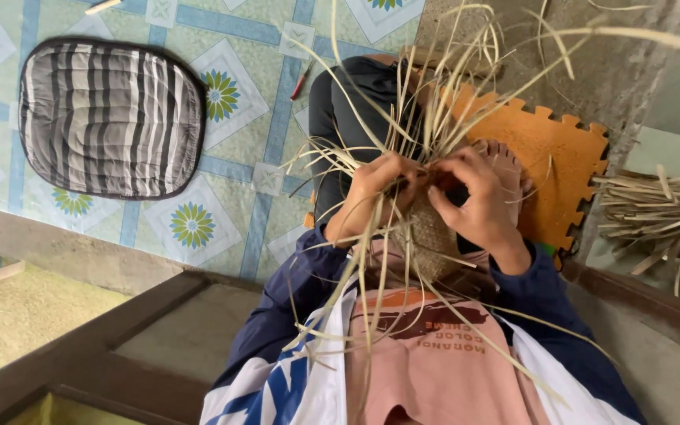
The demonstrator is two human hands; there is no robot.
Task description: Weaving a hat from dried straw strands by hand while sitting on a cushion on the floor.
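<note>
Head view looks down on a person sitting on the floor, both hands working at a half-woven piece of pale straw [428, 232] held over the lap. Left hand [373, 195] grips the weave at its upper edge, fingers [393, 169] curled together and pinched on a few loose strips. Right hand [478, 201] sits just beside it, touching the same edge, its fingers [444, 169] bent and clamped on strips where the woven part ends. Long loose strips [434, 86] fan out from between the two hands, some rising away from the body, others trailing down over the pink shirt [434, 370] and the dark blue jacket sleeves [308, 275]. Behind the hands lies an orange foam mat [564, 157] with toothed edges. To the right of it, well apart from the hands, a bundle of cut straw [655, 208] lies on the ground. Off to the left a grey striped cushion [108, 118] rests on a floor covering with blue bands and flower prints [234, 189]
</note>
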